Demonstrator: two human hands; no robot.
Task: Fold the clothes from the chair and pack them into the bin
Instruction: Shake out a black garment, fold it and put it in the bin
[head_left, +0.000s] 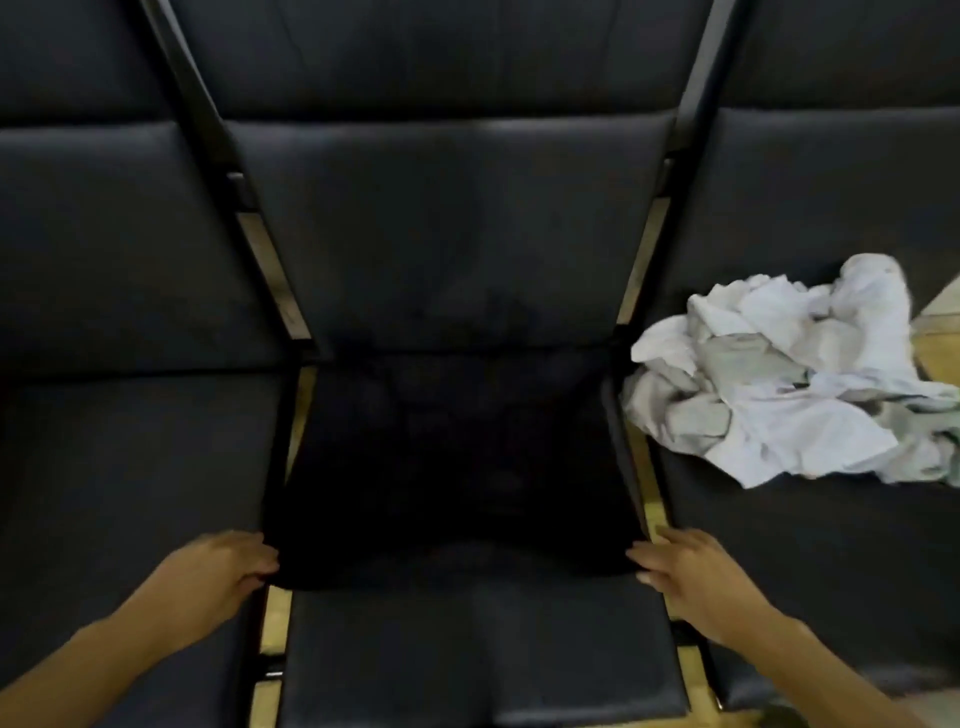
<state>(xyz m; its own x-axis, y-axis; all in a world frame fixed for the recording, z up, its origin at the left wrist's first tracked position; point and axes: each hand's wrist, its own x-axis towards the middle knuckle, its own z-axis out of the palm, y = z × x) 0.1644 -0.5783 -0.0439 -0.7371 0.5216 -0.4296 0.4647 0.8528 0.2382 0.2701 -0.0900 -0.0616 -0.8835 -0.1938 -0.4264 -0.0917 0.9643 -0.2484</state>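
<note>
Matt black cloth garment (452, 467), smooth dark leatherette chair seat (483, 654), crumpled white cloth (779, 379).

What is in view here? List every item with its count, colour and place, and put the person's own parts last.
Black garment: one, black, spread flat on the middle seat, its near corners held by the hands.
Pile of clothes: one crumpled heap, white and pale grey, on the right seat; how many pieces cannot be told.
Seats: three side by side, dark padded, with backrests; left, middle and right.
Frame bars: dark metal, running between the seats.
Floor: pale wood tone, seen at the right edge and through the gaps between seats.
Left hand: one, pinches the garment's near left corner.
Right hand: one, holds the garment's near right corner.
</note>
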